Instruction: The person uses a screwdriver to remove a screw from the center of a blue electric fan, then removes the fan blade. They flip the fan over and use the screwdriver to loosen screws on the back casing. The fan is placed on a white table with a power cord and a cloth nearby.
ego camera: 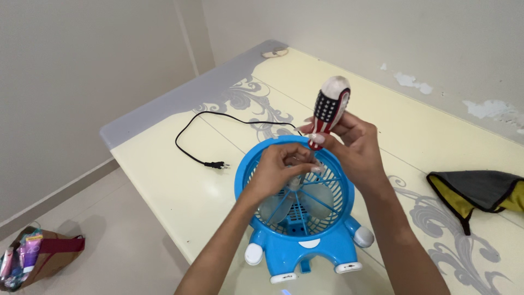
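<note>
- Fan (297,218), a small blue one, lay grille-up on the near part of the cream table (164,180), so its hub faced up.
- Right hand (355,147) was closed round a striped screwdriver (329,112), held upright over the hub.
- Left hand (281,169) pinched together at the tip, probably steadying it.
- Plug cord (199,153) trailed loose to the left, cloth (480,191) on the right.

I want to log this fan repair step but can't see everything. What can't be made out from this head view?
- Screwdriver tip: hidden behind the left hand at the fan hub.
- Any screw at the hub: covered by the fingers of both hands.
- Fan base: front cut off by the bottom edge.
- Bag contents on the floor: too small to tell.
- Cloth: cut off by the right edge.
</note>
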